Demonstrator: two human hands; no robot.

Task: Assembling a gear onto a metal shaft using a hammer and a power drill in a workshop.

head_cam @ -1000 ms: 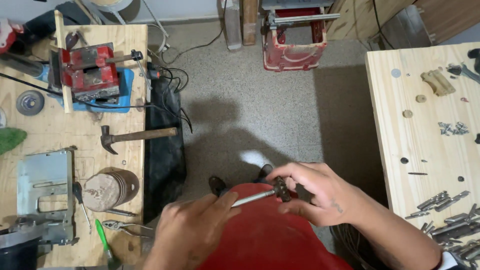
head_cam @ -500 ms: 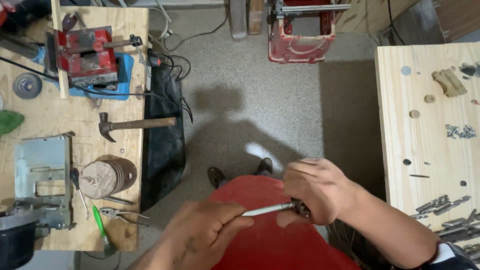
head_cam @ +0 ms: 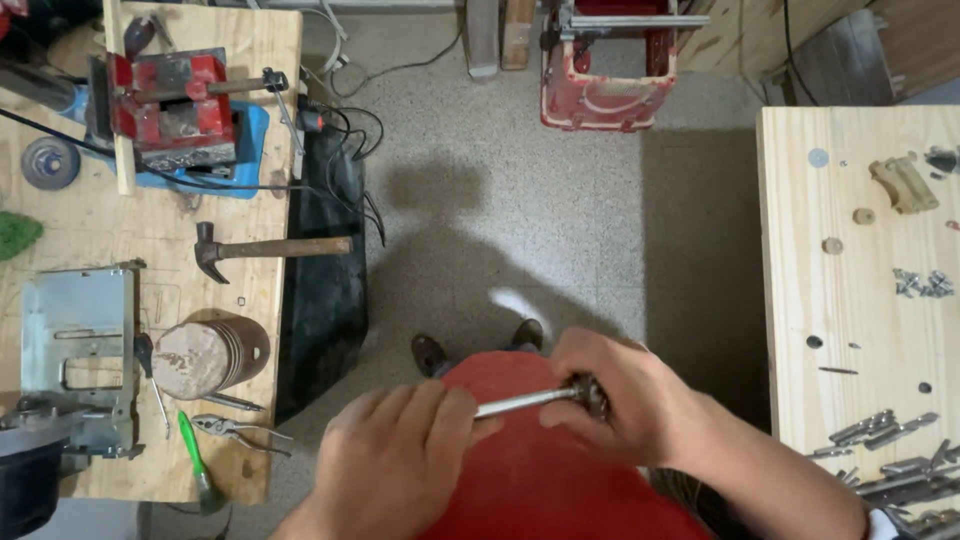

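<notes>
The left hand (head_cam: 395, 455) is curled in a fist, knuckles up. The right hand (head_cam: 625, 400) is closed too, fingers wrapped, forearm angled from lower right.

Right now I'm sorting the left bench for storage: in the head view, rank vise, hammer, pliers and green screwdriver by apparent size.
1. Vise
2. Hammer
3. Pliers and green screwdriver: they look alike, so no ranking.

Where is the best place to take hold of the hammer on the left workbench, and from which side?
Grip the hammer by its wooden handle, near the free end that juts past the edge of the left workbench. Come from the right, over the floor. The handle lies flat, the dark head points left, and nothing touches the overhanging end, so fingers can likely wrap around it.
</notes>
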